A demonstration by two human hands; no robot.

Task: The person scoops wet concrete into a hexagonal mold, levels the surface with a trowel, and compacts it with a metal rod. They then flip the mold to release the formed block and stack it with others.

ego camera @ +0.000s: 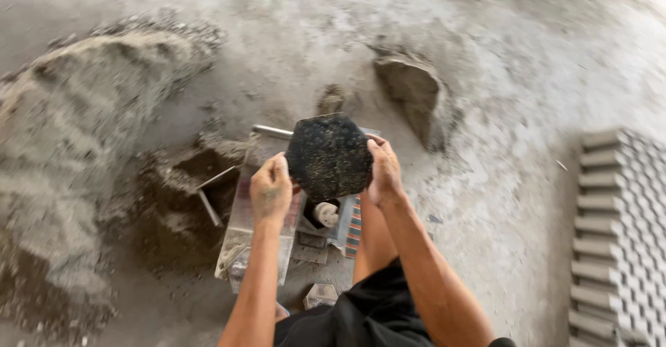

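Both hands are holding a dark hexagonal mould (329, 155) upright above a metal work stand (257, 229): the left hand (270, 191) is clamping its left edge, the right hand (383, 173) its right edge. Below the grip, a white knob (326, 214) is showing; left of it a sand heap (76, 132) is lying, and far right grey paving blocks (617, 236) are standing stacked.

Black hexagonal mould (329, 155), speckled with grit; held upright, its flat face toward the camera.
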